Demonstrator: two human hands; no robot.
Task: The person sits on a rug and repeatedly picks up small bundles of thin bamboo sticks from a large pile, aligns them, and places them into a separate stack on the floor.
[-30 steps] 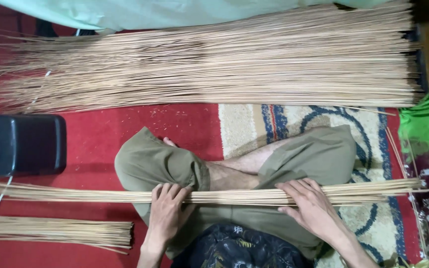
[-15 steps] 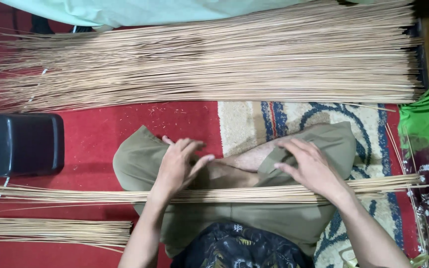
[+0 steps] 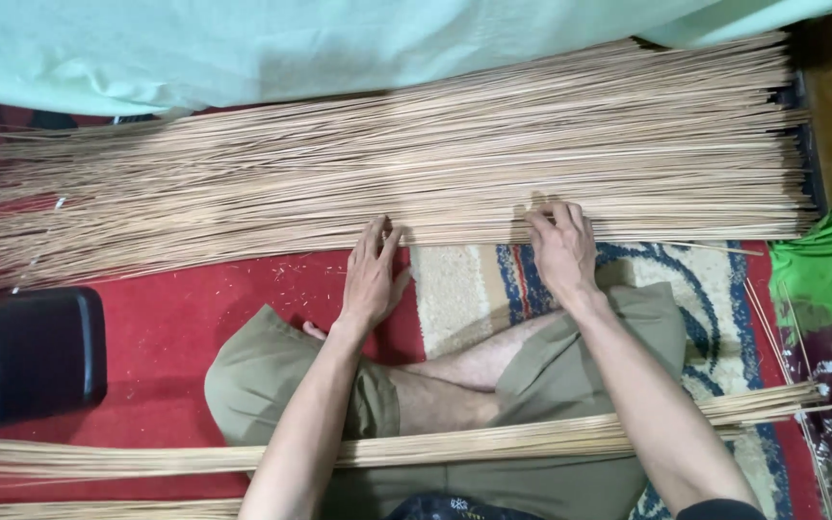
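Observation:
A wide pile of long thin pale sticks (image 3: 435, 164) lies across the floor in front of me. My left hand (image 3: 370, 274) rests flat at the pile's near edge, fingers spread and fingertips touching the nearest sticks. My right hand (image 3: 560, 252) is also flat with its fingertips on the near sticks, a little to the right. Neither hand grips anything. A smaller bundle of the same sticks (image 3: 493, 445) lies across my lap over my crossed legs, under both forearms.
A black box (image 3: 26, 356) sits on the red carpet (image 3: 175, 318) at the left. A patterned rug (image 3: 474, 289) lies under my legs. Pale green cloth (image 3: 291, 48) hangs behind the pile; bright green fabric (image 3: 830, 279) is at the right. More sticks (image 3: 98, 508) lie at bottom left.
Both hands have left the bundle on my lap and reached forward over my knees to the near edge of the big pile. The lap bundle stays put.

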